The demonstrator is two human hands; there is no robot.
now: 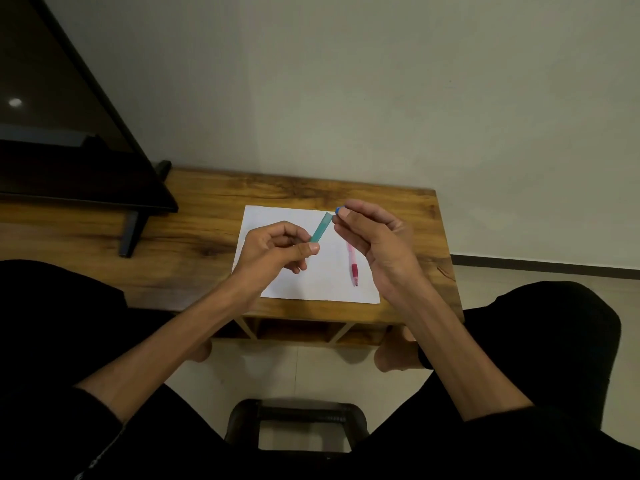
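The left hand (277, 251) curls its fingers round the lower end of a teal pen barrel (320, 228), which juts up beyond them above a sheet of paper (311, 285). The right hand (374, 237) pinches a small blue cap (338, 210) in its fingers, just beside the barrel's upper tip. Both parts look light, stiff and smooth, probably slippery, so a firm pinch near the ends should suit. A red pen (353, 265) lies on the paper beneath the right fingers.

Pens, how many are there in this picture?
2. The left hand holds a teal pen over the paper, the right hand pinching its blue cap; a red pen lies on that paper. None seems hidden.
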